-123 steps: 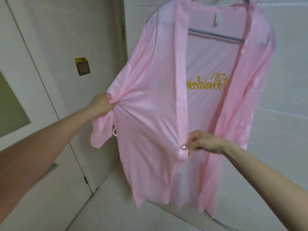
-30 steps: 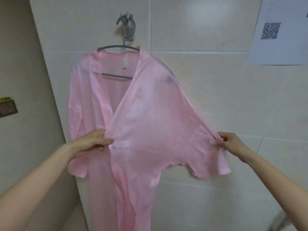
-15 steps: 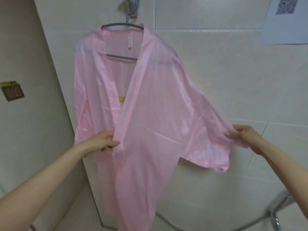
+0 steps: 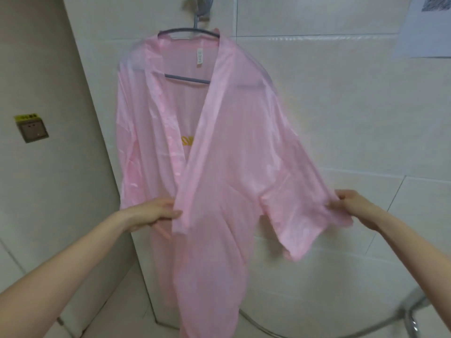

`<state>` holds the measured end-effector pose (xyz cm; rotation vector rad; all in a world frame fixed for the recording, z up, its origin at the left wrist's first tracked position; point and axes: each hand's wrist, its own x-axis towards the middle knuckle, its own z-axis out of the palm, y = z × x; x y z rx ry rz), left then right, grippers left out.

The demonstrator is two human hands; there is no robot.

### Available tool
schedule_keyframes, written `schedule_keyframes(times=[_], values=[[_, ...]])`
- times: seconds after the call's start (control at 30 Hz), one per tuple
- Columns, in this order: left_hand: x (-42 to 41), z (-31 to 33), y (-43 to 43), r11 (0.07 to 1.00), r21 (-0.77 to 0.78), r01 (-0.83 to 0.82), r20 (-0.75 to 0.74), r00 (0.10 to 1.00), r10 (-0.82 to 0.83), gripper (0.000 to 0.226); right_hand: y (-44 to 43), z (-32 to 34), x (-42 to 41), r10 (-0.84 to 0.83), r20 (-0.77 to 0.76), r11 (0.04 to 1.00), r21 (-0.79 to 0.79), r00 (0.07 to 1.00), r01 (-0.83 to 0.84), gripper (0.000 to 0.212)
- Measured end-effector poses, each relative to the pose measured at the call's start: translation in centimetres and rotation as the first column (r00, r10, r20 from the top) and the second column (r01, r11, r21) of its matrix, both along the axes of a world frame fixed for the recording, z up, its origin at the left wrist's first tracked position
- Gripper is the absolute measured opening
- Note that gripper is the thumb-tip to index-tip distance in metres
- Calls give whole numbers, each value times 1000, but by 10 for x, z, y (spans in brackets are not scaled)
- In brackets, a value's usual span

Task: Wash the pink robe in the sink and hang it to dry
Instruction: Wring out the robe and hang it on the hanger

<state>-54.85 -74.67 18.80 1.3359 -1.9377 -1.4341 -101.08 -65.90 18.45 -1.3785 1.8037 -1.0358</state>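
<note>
The pink robe (image 4: 227, 152) hangs on a grey hanger (image 4: 188, 79) from a hook (image 4: 201, 7) on the tiled wall. A bit of yellow lettering shows inside the open front. My left hand (image 4: 156, 212) pinches the front band of the robe's right panel at waist height. My right hand (image 4: 351, 203) grips the edge of the robe's right sleeve and holds it stretched out to the right. The robe's lower hem falls below the frame.
A wall switch with a yellow label (image 4: 31, 128) sits on the left wall. A printed paper sheet (image 4: 427, 28) is stuck at the top right. A metal shower hose and fitting (image 4: 412, 318) curve along the lower right. Pale floor tiles (image 4: 117, 320) show below.
One second ago the hook was fully in view; the view has tilted down and moved closer. Both hands keep their hold, with the sleeve still spread to the right.
</note>
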Motion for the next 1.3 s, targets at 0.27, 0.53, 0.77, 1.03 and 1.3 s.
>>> schedule_keyframes(times=[0.27,0.53,0.77,1.03,1.3], values=[[7,-5,-10,996,-34,-86,-21,996,85,14,-4,-6,17,-238,296,936,-185,925,300,8],[7,-19,-18,992,-54,-113,-34,993,112,8,9,2,33,-63,-309,998,-44,949,52,14],[11,-30,-21,978,-189,-93,-10,996,93,42,-3,0,35,-109,436,975,-130,893,182,27],[0,-26,-8,934,-234,-271,23,959,284,22,1,4,53,43,-260,992,130,965,-9,34],[5,-19,-9,916,-292,-274,129,938,322,13,-4,10,37,220,115,956,172,969,-237,48]])
